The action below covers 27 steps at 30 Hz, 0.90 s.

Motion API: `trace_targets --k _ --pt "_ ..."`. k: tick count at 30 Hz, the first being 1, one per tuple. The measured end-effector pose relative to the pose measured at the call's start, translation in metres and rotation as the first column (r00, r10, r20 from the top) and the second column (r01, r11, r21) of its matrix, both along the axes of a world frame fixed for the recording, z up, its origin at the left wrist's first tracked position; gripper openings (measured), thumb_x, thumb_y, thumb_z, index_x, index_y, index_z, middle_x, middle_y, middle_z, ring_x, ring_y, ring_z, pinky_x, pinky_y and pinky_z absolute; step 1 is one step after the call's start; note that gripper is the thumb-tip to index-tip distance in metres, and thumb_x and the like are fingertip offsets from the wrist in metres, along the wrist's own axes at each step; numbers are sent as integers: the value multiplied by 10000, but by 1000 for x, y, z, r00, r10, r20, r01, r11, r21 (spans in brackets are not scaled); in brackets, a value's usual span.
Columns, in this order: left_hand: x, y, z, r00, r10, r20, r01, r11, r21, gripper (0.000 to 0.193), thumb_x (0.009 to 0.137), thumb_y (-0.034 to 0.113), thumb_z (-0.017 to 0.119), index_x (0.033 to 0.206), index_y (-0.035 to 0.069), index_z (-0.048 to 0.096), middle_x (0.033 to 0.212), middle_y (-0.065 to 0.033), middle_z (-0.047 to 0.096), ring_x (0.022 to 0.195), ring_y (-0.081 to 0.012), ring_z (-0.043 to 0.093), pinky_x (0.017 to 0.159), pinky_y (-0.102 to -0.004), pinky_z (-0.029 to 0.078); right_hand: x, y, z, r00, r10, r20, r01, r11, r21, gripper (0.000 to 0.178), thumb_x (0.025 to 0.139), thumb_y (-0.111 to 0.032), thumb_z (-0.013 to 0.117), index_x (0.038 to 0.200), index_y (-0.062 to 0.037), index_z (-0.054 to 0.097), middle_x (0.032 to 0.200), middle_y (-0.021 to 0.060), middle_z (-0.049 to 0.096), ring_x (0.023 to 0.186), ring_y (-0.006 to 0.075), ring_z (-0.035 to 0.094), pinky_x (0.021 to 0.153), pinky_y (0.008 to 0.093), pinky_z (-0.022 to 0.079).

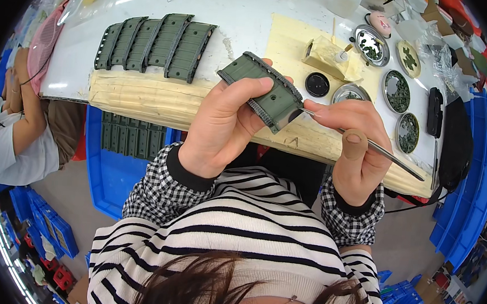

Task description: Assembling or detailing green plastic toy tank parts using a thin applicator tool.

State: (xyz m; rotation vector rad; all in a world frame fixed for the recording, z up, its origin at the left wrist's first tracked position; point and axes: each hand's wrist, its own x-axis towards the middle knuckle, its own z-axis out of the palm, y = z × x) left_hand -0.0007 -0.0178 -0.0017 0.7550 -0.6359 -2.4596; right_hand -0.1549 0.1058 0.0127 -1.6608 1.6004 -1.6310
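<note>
My left hand (223, 113) grips a curved green plastic panel (273, 100) with camouflage patches and dark ribbed edges, its thumb pressed on the top face. The panel is tilted and held above the padded table edge. Closed around a pair of slim metal tweezers (392, 156) is my right hand (361, 144), with the fingers near the pointed end. The tip meets the panel's right side, by the ribbed edge. Whether a small part sits at the tip is too small to tell.
Similar green panels (154, 45) stand in a row at left. On the right are dishes of small dark green pieces (397, 91), a black round lid (317, 84) and a wrapped block (334, 59). Blue bins (102, 169) flank the table. Another person's arm (26, 112) is at far left.
</note>
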Motion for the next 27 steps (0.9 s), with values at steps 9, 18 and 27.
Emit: trace_targets --k 9,18,27 --pt "-3 6 0 997 72 -40 -71 997 32 294 888 76 593 1158 37 485 1093 -139 615 998 -195 629 836 -324 556 8 4 -2 996 -42 -82 42 999 -2 135 897 -40 581 988 13 666 991 150 666 850 218 647 736 293 524" --pt "-4 8 -1 995 41 -86 -33 996 87 386 894 90 573 1261 26 475 1183 -156 568 1089 -209 582 939 -350 502 12 9 -8 987 -80 -141 66 993 -101 151 898 -80 593 1012 -8 662 1038 153 653 928 245 659 779 315 527" --pt "-5 4 4 996 -27 -81 29 999 25 392 900 95 565 1269 3 469 1165 -150 572 1144 -211 558 924 -355 517 10 11 -5 991 -61 -116 48 993 -111 182 930 -131 571 1035 -5 652 1045 160 645 948 259 654 794 317 514"
